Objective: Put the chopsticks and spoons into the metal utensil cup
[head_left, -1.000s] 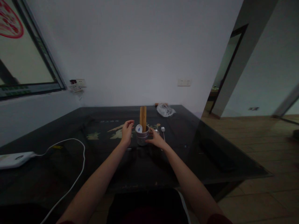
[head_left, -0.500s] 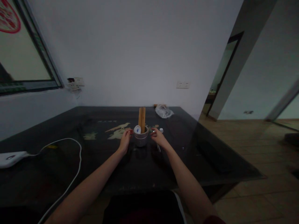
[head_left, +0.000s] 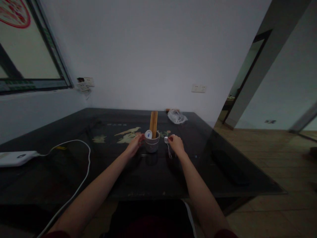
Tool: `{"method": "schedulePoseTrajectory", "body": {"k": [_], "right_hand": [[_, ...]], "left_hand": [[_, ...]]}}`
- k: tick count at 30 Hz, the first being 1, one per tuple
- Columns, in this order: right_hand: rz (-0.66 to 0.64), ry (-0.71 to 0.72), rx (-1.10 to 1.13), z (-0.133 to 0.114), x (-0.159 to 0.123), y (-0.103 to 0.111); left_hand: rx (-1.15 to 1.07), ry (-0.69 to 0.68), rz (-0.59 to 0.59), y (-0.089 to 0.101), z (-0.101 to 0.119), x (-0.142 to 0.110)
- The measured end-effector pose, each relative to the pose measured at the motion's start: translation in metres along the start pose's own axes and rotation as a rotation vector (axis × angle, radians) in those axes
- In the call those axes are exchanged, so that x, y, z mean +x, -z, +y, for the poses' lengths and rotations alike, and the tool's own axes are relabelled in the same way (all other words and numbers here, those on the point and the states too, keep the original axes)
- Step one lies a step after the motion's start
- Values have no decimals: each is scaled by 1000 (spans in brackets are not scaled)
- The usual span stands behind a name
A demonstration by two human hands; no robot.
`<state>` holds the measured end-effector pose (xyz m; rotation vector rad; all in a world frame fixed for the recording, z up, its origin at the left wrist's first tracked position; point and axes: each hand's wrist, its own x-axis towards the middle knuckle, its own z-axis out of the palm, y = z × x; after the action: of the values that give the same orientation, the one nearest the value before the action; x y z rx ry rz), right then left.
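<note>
A grey chopstick cup stands upright on the dark table, with several wooden chopsticks and a white ceramic spoon with a blue mark in it. My left hand is closed against the left side of the cup near its rim. To the right of the cup, a metal spoon lies on the table, its handle toward me. My right hand is pinched at this spoon, fingertips by its bowl. Behind that hand a second shiny rim shows, mostly hidden.
A clear plastic bag lies at the back of the table. On the left, a white power strip trails a white cable. A dark flat object rests at the right. Wall sockets are behind.
My right hand has moved slightly right, its fingers going from apart to pinched at the metal spoon. My left hand has come closer against the cup. The view has shifted slightly.
</note>
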<state>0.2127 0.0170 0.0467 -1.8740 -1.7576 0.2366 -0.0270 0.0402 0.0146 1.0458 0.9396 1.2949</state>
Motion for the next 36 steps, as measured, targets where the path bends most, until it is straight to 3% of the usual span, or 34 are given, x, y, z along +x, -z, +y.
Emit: {"method": "schedulePoseTrajectory", "body": {"k": [3,7,18,25,36], "right_hand": [[-78,-30,-153,0,-3,0],[-96,-19,-299,1,-6,-2],[-95,-10,-406,-1,-6,-9],[-77,22,-400,-4,-10,-13],[-112,14,-403,-7,-10,-17]], "left_hand": [[-29,86,-42,6,13,-3],[30,73,-89,13,23,-5],[274,25,-385,8,16,-7],[460,-149,-315,-6,11,-13],[420,-192,-294,-11,-1,-12]]}}
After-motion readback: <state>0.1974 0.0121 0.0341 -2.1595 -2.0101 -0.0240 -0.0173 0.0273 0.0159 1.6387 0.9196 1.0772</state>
